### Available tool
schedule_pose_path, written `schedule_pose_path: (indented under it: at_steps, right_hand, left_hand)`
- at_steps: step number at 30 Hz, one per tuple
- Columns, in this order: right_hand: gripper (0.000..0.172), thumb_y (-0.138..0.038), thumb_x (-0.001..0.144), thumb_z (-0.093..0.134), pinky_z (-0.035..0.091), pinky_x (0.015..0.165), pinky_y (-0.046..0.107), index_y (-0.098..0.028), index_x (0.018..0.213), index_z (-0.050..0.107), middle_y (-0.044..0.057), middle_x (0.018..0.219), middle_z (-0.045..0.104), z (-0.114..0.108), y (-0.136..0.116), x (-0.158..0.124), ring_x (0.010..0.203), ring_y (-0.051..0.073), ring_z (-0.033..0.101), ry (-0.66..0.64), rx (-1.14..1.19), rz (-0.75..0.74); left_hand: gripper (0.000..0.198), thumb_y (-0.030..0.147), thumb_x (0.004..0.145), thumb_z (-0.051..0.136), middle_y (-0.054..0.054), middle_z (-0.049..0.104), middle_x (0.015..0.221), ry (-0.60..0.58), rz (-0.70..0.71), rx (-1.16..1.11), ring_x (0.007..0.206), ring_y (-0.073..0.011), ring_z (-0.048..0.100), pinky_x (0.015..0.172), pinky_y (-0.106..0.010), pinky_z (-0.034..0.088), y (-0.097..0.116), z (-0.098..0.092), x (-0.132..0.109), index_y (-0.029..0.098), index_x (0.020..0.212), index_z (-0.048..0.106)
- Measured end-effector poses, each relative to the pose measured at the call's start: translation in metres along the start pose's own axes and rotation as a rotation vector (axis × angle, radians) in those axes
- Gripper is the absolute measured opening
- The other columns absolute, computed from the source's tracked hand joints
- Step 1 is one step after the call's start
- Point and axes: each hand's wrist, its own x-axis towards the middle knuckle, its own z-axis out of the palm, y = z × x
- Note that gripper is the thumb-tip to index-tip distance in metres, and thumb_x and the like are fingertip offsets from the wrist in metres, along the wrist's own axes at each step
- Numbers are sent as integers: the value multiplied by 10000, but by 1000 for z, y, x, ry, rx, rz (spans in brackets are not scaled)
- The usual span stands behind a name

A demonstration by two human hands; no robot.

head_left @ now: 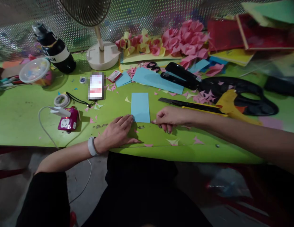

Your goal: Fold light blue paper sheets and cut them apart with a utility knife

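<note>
A light blue paper rectangle (140, 107) lies flat on the green table between my hands. My left hand (118, 130) rests palm down with its fingers stretched out, the fingertips at the paper's lower left corner and the thumb pointing right. Just off the lower right corner is my right hand (169, 119), its fingers curled and closed together; whatever they may hold is hidden. Behind that hand lies a utility knife (191, 104) with a black and yellow body. Pink and pale yellow paper scraps (172, 142) are scattered around both hands.
Behind the paper lie more blue sheets (153, 78), a black stapler (182, 75) and scissors (153, 66). Folded pink paper pieces (187, 39) are heaped at the back. A fan (103, 58), bottle (58, 53), phone (96, 86), tape roll (61, 100) and purple power adapter (69, 119) stand left.
</note>
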Motion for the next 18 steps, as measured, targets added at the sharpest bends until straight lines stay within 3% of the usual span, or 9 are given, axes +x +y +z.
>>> schedule_pose_path:
  at_steps: [6,10,13,15,18]
  right_hand:
    - [535,-619,864,820,519,533,275,-211,607,588,51,591,687,-7,-15,8,483,123,602,159,43,-94]
    - [583,-648,846,830,548,561,287,-204,565,580,70,589,696,-6,-23,17,481,130,617,160,-66,-79]
    - [576,-673,843,818,550,555,298,-212,583,591,72,589,693,-7,-23,21,516,157,650,138,-96,-98]
    - [569,-673,844,814,551,554,308,-219,588,588,75,590,690,-7,-23,21,537,173,667,138,-115,-94]
    - [565,-664,856,806,559,571,315,-219,586,588,72,583,685,-7,-25,19,547,182,680,150,-146,-88]
  left_hand:
    - [870,815,1019,443,-263,661,1433,2,-113,8,1232,-346,678,955,-428,558,3,0,19,44,1366,648]
    - [497,561,1034,650,-184,738,1276,-40,-210,-124,1107,-301,708,898,-399,552,-10,-18,37,123,1261,705]
    - [345,473,1029,668,-122,779,958,-45,-452,-397,831,-216,713,723,-324,525,-28,-32,56,135,1016,735]
    - [436,513,1024,655,-68,738,716,-204,-532,-648,623,-154,655,626,-282,496,-39,-35,69,163,768,695]
    - [553,534,974,721,-42,679,565,-426,-589,-929,497,-118,609,566,-256,496,-51,-30,87,178,565,617]
